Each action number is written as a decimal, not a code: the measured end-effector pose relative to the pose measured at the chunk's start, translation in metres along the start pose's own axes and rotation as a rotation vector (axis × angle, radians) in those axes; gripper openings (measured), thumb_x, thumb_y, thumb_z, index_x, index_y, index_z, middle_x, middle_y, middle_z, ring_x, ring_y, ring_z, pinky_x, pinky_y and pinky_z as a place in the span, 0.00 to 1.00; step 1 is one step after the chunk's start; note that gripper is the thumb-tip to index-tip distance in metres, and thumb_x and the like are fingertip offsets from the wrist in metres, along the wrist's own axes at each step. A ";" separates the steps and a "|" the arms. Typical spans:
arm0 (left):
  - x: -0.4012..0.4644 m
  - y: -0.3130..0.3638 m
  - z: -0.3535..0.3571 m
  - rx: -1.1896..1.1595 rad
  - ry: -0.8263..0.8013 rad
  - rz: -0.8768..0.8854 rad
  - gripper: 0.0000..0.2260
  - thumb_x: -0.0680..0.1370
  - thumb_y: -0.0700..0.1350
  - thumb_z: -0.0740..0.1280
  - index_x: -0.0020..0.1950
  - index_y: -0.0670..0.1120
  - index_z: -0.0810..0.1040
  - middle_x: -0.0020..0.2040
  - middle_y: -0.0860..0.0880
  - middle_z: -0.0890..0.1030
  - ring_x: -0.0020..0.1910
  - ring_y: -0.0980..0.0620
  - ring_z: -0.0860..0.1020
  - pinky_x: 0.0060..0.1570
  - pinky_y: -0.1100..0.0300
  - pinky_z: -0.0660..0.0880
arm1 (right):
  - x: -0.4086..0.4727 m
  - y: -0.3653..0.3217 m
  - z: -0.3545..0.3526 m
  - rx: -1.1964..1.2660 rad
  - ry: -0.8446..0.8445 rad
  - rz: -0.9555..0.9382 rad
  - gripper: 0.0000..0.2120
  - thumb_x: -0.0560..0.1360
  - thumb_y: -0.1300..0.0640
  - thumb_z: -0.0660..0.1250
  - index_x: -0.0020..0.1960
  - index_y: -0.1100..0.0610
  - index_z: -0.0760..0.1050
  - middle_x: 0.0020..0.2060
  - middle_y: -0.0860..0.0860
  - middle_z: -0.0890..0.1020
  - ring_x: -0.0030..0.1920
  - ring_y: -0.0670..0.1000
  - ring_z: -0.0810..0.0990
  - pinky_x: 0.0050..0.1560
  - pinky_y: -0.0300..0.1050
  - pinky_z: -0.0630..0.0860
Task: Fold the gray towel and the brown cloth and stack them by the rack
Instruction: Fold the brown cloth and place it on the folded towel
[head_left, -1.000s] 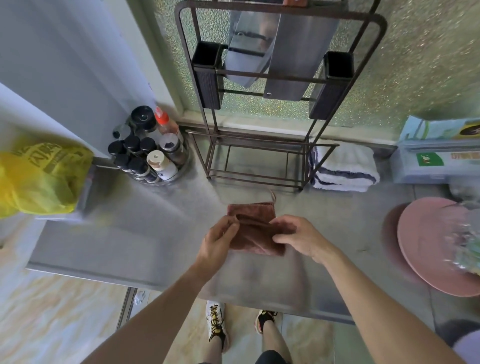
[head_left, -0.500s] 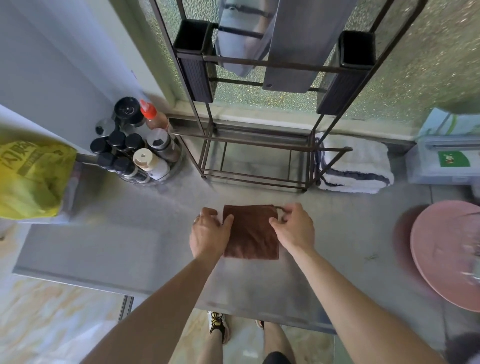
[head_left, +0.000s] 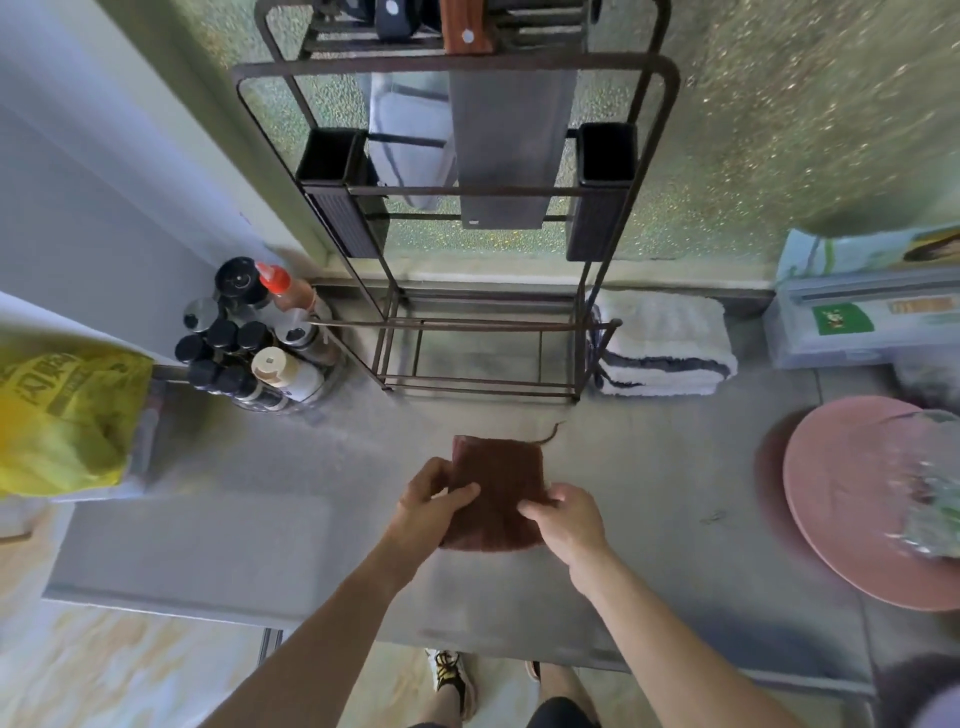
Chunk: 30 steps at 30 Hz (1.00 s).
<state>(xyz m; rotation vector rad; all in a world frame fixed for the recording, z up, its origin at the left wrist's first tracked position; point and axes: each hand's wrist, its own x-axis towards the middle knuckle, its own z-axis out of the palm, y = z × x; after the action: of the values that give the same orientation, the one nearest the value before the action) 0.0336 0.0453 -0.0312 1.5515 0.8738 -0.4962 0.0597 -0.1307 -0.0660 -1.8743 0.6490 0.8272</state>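
The brown cloth (head_left: 501, 478) lies folded into a small rectangle on the grey counter (head_left: 260, 545), in front of the dark metal rack (head_left: 467, 322). My left hand (head_left: 428, 504) grips its left edge, thumb on top. My right hand (head_left: 569, 514) holds the lower right edge. A loose thread sticks out at the cloth's far right corner. The gray towel (head_left: 665, 345), pale with dark stripes, sits folded on the counter just right of the rack's base.
Several spice bottles (head_left: 249, 343) stand left of the rack. A yellow bag (head_left: 57, 421) hangs at far left. A pink plate (head_left: 872, 499) with something clear on it lies at right. Boxes (head_left: 862, 317) sit at back right. Knives hang in the rack.
Both hands slid back from the cloth's far corners toward its near half, now gripping its side edges. One second ago the cloth was still bunched between the hands; it now lies flat.
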 end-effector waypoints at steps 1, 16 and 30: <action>-0.009 0.005 0.004 -0.082 -0.058 -0.012 0.03 0.76 0.40 0.71 0.47 0.46 0.79 0.45 0.46 0.84 0.42 0.50 0.83 0.36 0.60 0.80 | -0.005 0.001 -0.010 0.073 -0.029 0.005 0.06 0.71 0.56 0.75 0.42 0.53 0.78 0.39 0.50 0.83 0.45 0.53 0.83 0.47 0.48 0.76; -0.039 0.105 0.173 -0.081 -0.225 0.244 0.24 0.75 0.32 0.68 0.63 0.58 0.72 0.52 0.42 0.83 0.44 0.51 0.82 0.42 0.57 0.81 | -0.006 0.003 -0.226 0.710 0.042 -0.227 0.13 0.72 0.71 0.71 0.50 0.55 0.83 0.50 0.60 0.83 0.48 0.55 0.84 0.51 0.50 0.81; 0.039 0.183 0.221 0.813 0.167 0.527 0.27 0.74 0.32 0.60 0.73 0.44 0.71 0.69 0.40 0.71 0.68 0.40 0.72 0.69 0.48 0.68 | 0.105 -0.095 -0.236 0.065 0.121 -0.491 0.28 0.68 0.70 0.69 0.67 0.55 0.77 0.58 0.55 0.83 0.51 0.54 0.84 0.56 0.48 0.82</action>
<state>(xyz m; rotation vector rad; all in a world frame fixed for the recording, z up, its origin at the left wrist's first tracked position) 0.2342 -0.1571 0.0179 2.4991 0.3408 -0.3466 0.2585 -0.3159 -0.0200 -1.9194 0.2610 0.3723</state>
